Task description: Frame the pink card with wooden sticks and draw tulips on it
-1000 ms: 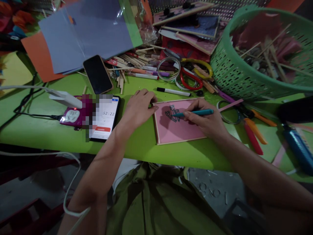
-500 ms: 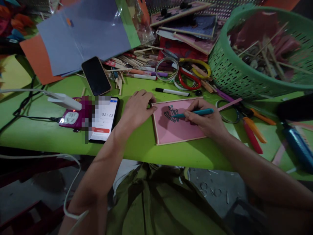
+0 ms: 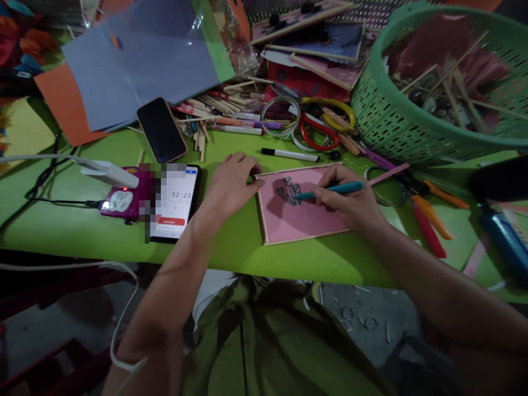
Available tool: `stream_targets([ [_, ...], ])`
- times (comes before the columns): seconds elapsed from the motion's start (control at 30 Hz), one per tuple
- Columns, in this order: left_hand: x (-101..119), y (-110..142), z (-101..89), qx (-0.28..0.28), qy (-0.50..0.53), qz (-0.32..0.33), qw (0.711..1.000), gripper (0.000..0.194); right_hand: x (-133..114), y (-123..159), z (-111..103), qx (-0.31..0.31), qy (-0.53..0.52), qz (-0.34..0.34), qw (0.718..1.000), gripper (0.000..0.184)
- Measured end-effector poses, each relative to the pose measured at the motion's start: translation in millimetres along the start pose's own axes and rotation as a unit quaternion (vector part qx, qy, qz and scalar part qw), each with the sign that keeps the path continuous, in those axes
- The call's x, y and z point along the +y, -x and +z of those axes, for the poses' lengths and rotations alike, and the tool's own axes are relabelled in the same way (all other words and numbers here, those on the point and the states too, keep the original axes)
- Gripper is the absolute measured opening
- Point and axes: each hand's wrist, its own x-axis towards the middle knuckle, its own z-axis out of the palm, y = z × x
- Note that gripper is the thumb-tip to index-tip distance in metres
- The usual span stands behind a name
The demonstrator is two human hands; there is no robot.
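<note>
From the head camera, a square pink panel edged with thin pale wooden strips [image 3: 305, 224] lies on a bright green worktop [image 3: 231, 254], in front of the person's olive-green garment [image 3: 256, 341]. The right hand [image 3: 348, 197] is closed around a slim teal pen [image 3: 345, 188], whose tip meets the panel at a dark outline drawing of flowers on stems [image 3: 290, 191]. The left hand [image 3: 233, 181] rests palm down at the panel's upper left corner, fingers loosely bent, thumb apart from them and touching the edge. The two hands are well apart.

Just beyond the panel lies a white marker with a black cap [image 3: 290, 154]. To the left, near the left forearm, is a black-edged phone with a lit screen [image 3: 177, 206]. At the right stand a green perforated plastic basket [image 3: 373, 107] and, nearer, pliers with red and orange handles [image 3: 431, 223].
</note>
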Motion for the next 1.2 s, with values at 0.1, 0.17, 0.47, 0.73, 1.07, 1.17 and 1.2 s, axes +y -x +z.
stream_targets([
  [0.1,-0.8,0.1,0.3,0.003,-0.002,-0.001,1.0,0.015,0.7,-0.1,0.0,-0.001,0.0,-0.004,1.0,0.034],
  [0.17,-1.4,0.0,0.7,0.004,-0.004,0.001,1.0,0.015,1.7,0.2,0.3,-0.003,-0.009,-0.001,1.0,0.033],
  [0.47,-2.0,-0.3,2.6,0.007,0.002,-0.004,1.0,0.015,-0.6,1.0,0.5,-0.007,-0.02,0.012,1.0,0.025],
  [0.73,-4.5,-0.6,3.5,0.008,0.005,0.0,1.0,0.015,1.6,1.0,1.3,-0.007,-0.033,0.01,0.999,0.023],
  [1.07,-3.2,2.0,3.1,0.023,-0.025,-0.003,0.999,0.009,6.9,-3.6,-8.2,0.093,-0.177,0.021,0.98,0.027],
  [1.17,-2.4,1.7,3.1,0.022,-0.038,-0.011,0.999,0.008,6.5,-6.7,-9.9,0.106,-0.194,0.033,0.975,0.029],
  [1.2,-2.0,1.4,3.1,0.022,-0.039,-0.013,0.999,0.008,6.1,-7.3,-9.9,0.106,-0.199,0.037,0.974,0.03],
])
